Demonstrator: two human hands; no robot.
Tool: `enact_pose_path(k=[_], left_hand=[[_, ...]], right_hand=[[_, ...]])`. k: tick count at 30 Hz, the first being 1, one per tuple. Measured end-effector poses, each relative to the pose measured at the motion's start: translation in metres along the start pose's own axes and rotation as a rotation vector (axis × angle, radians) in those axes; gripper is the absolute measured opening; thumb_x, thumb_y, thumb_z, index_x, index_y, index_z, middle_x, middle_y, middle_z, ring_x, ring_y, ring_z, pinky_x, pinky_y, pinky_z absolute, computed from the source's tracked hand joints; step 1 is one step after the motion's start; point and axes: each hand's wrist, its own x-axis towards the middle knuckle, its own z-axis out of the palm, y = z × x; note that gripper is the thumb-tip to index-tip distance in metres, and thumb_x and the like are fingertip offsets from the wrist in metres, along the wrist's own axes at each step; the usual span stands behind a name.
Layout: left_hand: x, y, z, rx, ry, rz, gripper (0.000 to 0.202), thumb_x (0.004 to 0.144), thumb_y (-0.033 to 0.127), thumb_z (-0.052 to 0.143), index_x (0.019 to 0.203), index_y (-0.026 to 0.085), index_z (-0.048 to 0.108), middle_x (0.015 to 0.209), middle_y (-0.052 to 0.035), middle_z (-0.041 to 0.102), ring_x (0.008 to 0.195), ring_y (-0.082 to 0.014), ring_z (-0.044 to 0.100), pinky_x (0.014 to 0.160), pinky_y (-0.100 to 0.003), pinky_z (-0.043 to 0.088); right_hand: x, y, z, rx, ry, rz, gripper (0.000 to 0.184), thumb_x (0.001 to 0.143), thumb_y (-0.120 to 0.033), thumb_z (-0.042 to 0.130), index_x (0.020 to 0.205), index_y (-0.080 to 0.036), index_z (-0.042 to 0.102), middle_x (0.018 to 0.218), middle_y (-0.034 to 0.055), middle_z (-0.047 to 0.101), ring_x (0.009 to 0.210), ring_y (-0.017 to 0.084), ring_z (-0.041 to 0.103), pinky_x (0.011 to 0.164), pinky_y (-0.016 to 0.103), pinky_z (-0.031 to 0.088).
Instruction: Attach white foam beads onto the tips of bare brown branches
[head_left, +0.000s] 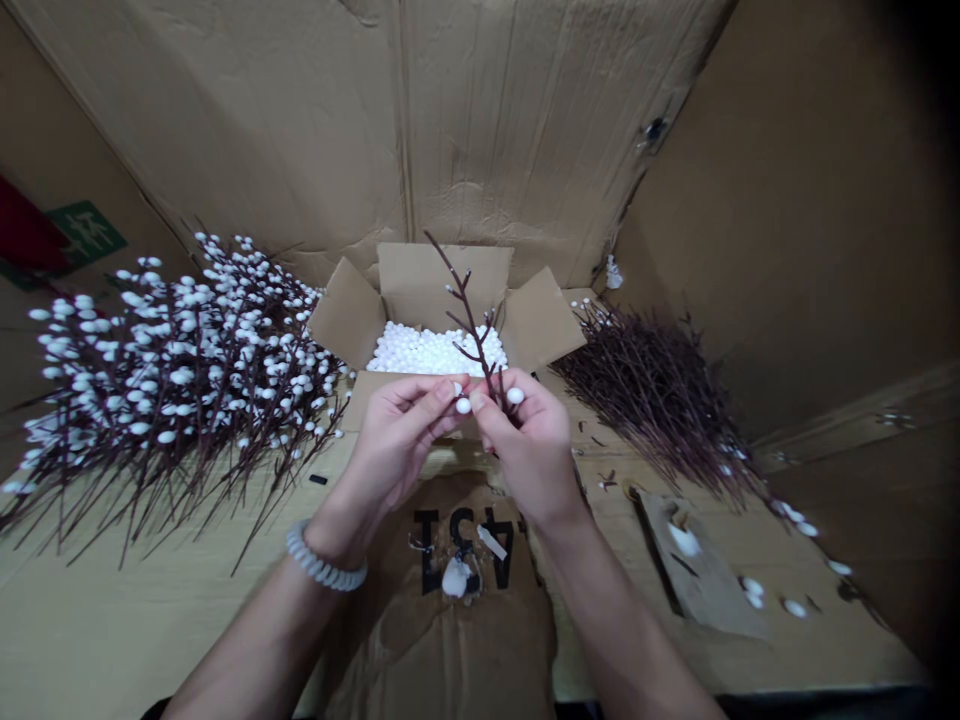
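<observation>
My right hand (525,425) is closed on a dark brown artificial twig (471,325), which stands upright with bare side shoots. White foam balls (515,396) show beside the right fingers. My left hand (409,430) is pinched round a small white ball (458,388), right beside the right thumb. Another white ball (463,406) sits between the two hands; whether it is fixed to the twig I cannot tell. Behind the hands stands an open cardboard box (352,315) with many loose white balls (420,350) in it.
Finished-looking twigs with white balls (165,370) lie heaped at the left. A bundle of bare brown twigs (660,390) lies at the right. A printed cardboard piece (442,650) is below my hands. Stray balls (795,607) lie at right; cardboard walls (480,130) rise behind.
</observation>
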Motion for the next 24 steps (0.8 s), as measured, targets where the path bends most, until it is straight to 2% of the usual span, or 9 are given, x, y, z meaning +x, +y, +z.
enact_pose_path(k=[8, 24], left_hand=[[0.0003, -0.0012, 0.0019, -0.024, 0.008, -0.005, 0.021, 0.059, 0.030, 0.085, 0.071, 0.016, 0.076, 0.069, -0.0030, 0.072, 0.066, -0.0087, 0.065, 0.064, -0.015, 0.054], [0.0004, -0.0047, 0.0037, 0.012, 0.013, 0.047, 0.017, 0.062, 0.030, 0.083, 0.072, 0.018, 0.076, 0.070, -0.0033, 0.072, 0.065, -0.0092, 0.064, 0.065, -0.018, 0.054]], right_hand=[[0.0001, 0.0019, 0.0007, -0.004, 0.007, -0.019, 0.011, 0.076, -0.021, 0.057, 0.067, -0.020, 0.051, 0.053, -0.0082, 0.041, 0.046, 0.006, 0.032, 0.042, 0.020, 0.027], [0.0001, 0.0037, 0.0015, 0.010, 0.017, -0.008, 0.011, 0.078, -0.020, 0.057, 0.068, -0.020, 0.052, 0.054, -0.0081, 0.042, 0.045, 0.006, 0.032, 0.042, 0.020, 0.027]])
